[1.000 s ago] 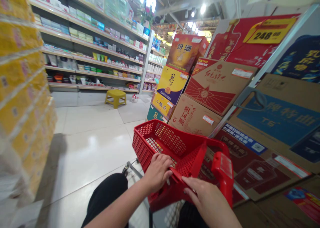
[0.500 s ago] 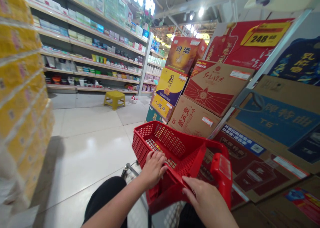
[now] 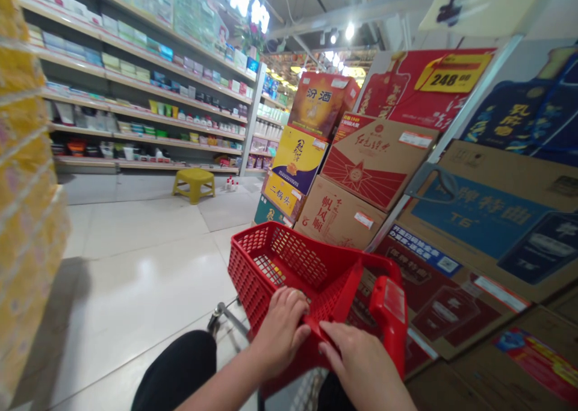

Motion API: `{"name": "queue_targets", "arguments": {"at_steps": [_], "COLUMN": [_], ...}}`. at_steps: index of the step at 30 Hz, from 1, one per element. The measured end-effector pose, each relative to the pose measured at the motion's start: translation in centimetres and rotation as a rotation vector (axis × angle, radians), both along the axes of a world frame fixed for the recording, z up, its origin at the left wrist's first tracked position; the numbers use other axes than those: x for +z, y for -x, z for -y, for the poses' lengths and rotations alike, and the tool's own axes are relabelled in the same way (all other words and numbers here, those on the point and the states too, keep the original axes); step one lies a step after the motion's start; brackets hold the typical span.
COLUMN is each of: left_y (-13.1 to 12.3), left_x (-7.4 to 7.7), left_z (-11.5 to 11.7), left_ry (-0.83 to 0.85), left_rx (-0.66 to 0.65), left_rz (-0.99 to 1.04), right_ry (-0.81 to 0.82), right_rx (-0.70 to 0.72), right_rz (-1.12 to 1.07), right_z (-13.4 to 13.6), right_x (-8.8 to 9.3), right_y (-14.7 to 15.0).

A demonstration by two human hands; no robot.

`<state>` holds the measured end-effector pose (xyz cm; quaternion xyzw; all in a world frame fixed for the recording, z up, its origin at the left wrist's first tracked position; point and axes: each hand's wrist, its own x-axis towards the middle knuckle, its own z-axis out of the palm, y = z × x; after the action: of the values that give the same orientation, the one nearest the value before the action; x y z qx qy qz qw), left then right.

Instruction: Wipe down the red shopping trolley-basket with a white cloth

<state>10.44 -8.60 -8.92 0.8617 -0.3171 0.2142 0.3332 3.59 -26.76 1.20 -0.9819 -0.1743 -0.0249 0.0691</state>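
**Grip on a red plastic shopping cart (image 3: 289, 260)**

Bare left hand (image 3: 282, 333) at the near end of the mesh basket, fingers curled closed over the red edge, a narrow hold. Bare right hand (image 3: 361, 357) just beside it, fingers bent over the slanted red plastic flap (image 3: 336, 305), also a narrow hold, thumb side hidden from view. Chunky red plastic handle (image 3: 388, 315) rising just right of that hand, not touched by it. Nothing visible inside the basket except a small patch of coloured print (image 3: 271, 271) on its floor, too small to read.

Cart directly below the wearer's view, its thin metal frame and small caster (image 3: 217, 318) showing at the lower left, a black-trousered knee (image 3: 176, 372) beside it.

Right side crowded: tilted brown cardboard liquor cartons, including one printed with a red star (image 3: 374, 164), almost against the basket's far corner. Large blue-and-brown carton (image 3: 478, 206) further right, behind a slanted grey metal rail (image 3: 445, 143), and a yellow price sign reading 248 (image 3: 454, 72) above. Left side walled by a tall stack of yellow-wrapped packs (image 3: 22, 218), well apart from the cart.

Ahead, open pale tiled floor (image 3: 135, 266), a low yellow plastic stool (image 3: 194, 183) and small bottles (image 3: 232, 184) near long wall shelves of packaged goods (image 3: 135, 98).
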Motion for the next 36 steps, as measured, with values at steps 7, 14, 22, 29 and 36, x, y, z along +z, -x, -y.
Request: {"name": "queue_targets", "arguments": {"at_steps": [7, 14, 22, 29, 36], "left_y": [-0.3, 0.1, 0.5, -0.5, 0.7], "left_x": [-1.3, -1.3, -0.9, -1.1, -0.8], "left_z": [0.0, 0.5, 0.5, 0.0, 0.8], "left_ry": [-0.024, -0.02, 0.019, 0.032, 0.044], "left_rx": [0.03, -0.092, -0.054, 0.021, -0.12], "left_rz": [0.018, 0.034, 0.021, -0.004, 0.018], "right_ry": [-0.001, 0.0, 0.005, 0.016, 0.016], "right_rx": [0.0, -0.002, -0.009, -0.022, -0.016], "right_rz": [0.015, 0.017, 0.02, 0.041, 0.048], "right_z": [-0.1, -0.3, -0.3, -0.6, -0.7], "right_x": [0.2, 0.5, 0.4, 0.6, 0.5], "right_y": [-0.1, -0.1, 0.0, 0.2, 0.0]}}
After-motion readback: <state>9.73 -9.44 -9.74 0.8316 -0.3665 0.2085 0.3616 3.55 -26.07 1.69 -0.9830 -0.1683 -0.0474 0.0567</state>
